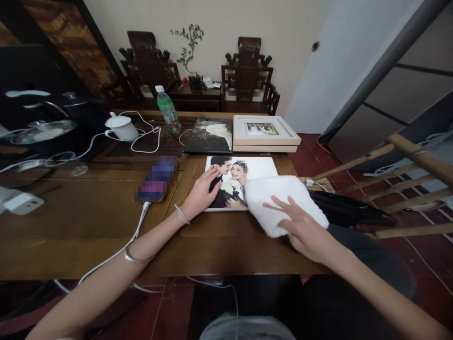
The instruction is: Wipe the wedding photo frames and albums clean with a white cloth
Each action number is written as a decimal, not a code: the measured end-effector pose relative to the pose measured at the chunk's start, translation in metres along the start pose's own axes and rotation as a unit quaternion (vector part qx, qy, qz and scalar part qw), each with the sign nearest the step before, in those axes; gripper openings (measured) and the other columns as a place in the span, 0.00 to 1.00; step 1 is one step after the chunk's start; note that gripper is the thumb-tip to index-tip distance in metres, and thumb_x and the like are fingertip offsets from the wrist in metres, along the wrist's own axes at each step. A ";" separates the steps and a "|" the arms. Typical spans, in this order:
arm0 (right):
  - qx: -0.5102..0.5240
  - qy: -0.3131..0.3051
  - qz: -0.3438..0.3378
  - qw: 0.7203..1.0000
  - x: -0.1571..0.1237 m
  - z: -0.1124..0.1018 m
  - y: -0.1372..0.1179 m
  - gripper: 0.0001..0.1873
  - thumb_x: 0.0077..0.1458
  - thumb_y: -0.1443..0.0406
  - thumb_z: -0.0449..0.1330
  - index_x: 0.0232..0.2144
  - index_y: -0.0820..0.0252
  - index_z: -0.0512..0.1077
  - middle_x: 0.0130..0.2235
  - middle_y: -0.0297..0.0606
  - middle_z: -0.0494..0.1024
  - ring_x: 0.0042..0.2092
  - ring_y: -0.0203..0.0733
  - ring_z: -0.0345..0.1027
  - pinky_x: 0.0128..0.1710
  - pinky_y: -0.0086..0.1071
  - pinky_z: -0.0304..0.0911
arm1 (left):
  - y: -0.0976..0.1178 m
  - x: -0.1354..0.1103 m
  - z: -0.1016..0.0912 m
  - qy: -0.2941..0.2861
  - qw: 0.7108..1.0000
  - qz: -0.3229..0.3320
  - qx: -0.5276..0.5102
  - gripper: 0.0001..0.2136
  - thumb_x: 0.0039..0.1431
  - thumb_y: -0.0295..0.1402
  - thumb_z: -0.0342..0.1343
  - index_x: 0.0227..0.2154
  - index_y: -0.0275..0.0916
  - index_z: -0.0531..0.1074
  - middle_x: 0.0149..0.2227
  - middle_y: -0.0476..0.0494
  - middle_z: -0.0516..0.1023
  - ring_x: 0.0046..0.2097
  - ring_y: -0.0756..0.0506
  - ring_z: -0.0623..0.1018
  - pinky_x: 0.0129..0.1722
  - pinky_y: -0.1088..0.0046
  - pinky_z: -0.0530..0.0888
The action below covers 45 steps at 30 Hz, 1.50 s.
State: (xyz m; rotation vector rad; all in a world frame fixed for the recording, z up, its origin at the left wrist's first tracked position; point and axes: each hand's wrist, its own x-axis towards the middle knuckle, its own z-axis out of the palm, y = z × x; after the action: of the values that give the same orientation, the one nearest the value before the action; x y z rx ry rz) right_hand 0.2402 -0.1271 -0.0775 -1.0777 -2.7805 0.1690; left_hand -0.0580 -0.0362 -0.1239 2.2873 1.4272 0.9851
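Nearest the camera, noted two bare forearms (pixel 106 278), reaching over the near edge of the surface (pixel 219 243). Located between them: a photo panel (pixel 233 186) showing two people, lying flat, with lower right part hidden under a white cloth (pixel 300 192). Seen resting on the panel's left part: the left hand (pixel 204 189), fingers extended and grasping nothing, probably placed so as to steady the panel against sliding. Found on top of the cloth: the right hand (pixel 306 231), with two fingers stretched forward; cannot tell whether pinching a fold or only pressing. Likely laid this way to put soft fabric, not skin, against the panel on that side. Recorded behind, on the far part: a dark picture panel (pixel 207 139) just beside a stack of light frames (pixel 265 142), presumably set back to leave working room in front. Logged to the left: a phone (pixel 155 182), blurred on screen, joined to a white cable (pixel 141 222), perhaps left there to charge. Farther back: an upright bottle (pixel 169 113) and a lidded cup (pixel 122 127), both well apart from the photo panel, sensibly so in case of spills.
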 end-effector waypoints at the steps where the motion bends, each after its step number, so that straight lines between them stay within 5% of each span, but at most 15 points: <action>1: 0.006 -0.005 -0.008 1.000 -0.003 -0.001 -0.004 0.24 0.37 0.82 0.46 0.32 0.61 0.74 0.62 0.43 0.63 0.66 0.57 0.46 0.60 0.64 0.46 | 0.000 0.000 0.000 0.000 1.000 0.002 0.003 0.21 0.63 0.38 0.47 0.55 0.31 0.67 0.61 0.32 0.64 0.64 0.39 0.61 0.63 0.57 0.59; 4: 0.014 -0.009 -0.003 1.000 0.004 -0.007 0.001 0.26 0.37 0.82 0.46 0.34 0.61 0.75 0.61 0.44 0.65 0.64 0.56 0.50 0.60 0.62 0.48 | -0.002 0.001 0.000 -0.004 1.000 0.008 0.013 0.21 0.64 0.38 0.47 0.55 0.32 0.67 0.61 0.34 0.64 0.64 0.40 0.62 0.63 0.56 0.60; 9: -0.010 0.015 0.051 0.999 0.057 -0.014 0.049 0.31 0.38 0.80 0.47 0.44 0.62 0.74 0.55 0.49 0.72 0.58 0.54 0.63 0.56 0.52 0.59 | -0.003 0.001 -0.002 -0.008 1.000 0.013 0.020 0.21 0.64 0.38 0.47 0.55 0.31 0.67 0.61 0.33 0.65 0.64 0.40 0.62 0.63 0.55 0.60; 15: -0.003 0.045 0.089 0.995 0.101 -0.014 0.090 0.27 0.39 0.78 0.47 0.41 0.63 0.76 0.44 0.46 0.80 0.44 0.50 0.73 0.46 0.41 0.67 | -0.002 0.002 -0.004 0.006 1.000 0.014 0.021 0.20 0.63 0.39 0.49 0.53 0.30 0.70 0.59 0.31 0.67 0.62 0.40 0.65 0.62 0.58 0.62; 21: -0.036 0.036 0.090 0.995 0.077 -0.004 0.066 0.31 0.40 0.80 0.48 0.47 0.62 0.72 0.58 0.50 0.68 0.59 0.54 0.61 0.60 0.55 0.52 | -0.002 0.001 -0.002 0.003 1.000 0.009 0.011 0.21 0.64 0.38 0.48 0.53 0.29 0.69 0.61 0.31 0.65 0.63 0.40 0.64 0.62 0.57 0.61; 27: -0.012 0.013 0.021 1.000 0.016 0.001 0.012 0.27 0.38 0.82 0.46 0.37 0.61 0.74 0.62 0.45 0.63 0.66 0.56 0.46 0.60 0.63 0.47 | -0.001 0.001 -0.003 0.002 1.000 0.005 -0.004 0.20 0.64 0.37 0.48 0.54 0.32 0.69 0.61 0.34 0.65 0.62 0.40 0.65 0.62 0.57 0.62; 31: 0.005 -0.003 0.007 1.000 0.000 -0.002 -0.005 0.26 0.38 0.82 0.46 0.34 0.60 0.74 0.62 0.43 0.64 0.66 0.56 0.46 0.60 0.63 0.47 | 0.000 0.002 -0.004 0.005 1.000 0.011 0.005 0.20 0.64 0.36 0.48 0.54 0.32 0.69 0.60 0.33 0.66 0.61 0.40 0.67 0.62 0.57 0.63; 39: -0.010 0.012 0.080 0.997 0.068 -0.019 0.053 0.29 0.38 0.79 0.48 0.42 0.61 0.75 0.50 0.48 0.76 0.50 0.51 0.70 0.49 0.44 0.65 | 0.001 0.002 -0.005 0.000 1.000 0.025 0.017 0.20 0.64 0.36 0.48 0.54 0.30 0.68 0.60 0.33 0.65 0.62 0.41 0.66 0.62 0.58 0.63; 45: 0.035 0.042 0.069 0.996 0.098 -0.024 0.087 0.29 0.38 0.77 0.47 0.42 0.62 0.75 0.41 0.43 0.80 0.42 0.46 0.72 0.42 0.33 0.64 | 0.002 0.003 -0.007 -0.001 1.000 0.011 0.018 0.21 0.63 0.36 0.48 0.53 0.27 0.69 0.60 0.31 0.66 0.61 0.41 0.66 0.62 0.61 0.62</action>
State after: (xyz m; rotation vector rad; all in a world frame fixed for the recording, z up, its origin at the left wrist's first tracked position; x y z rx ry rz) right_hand 0.2301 0.0040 -0.0580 -1.2293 -2.6080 0.2295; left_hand -0.0609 -0.0349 -0.1165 2.3348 1.4335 0.9703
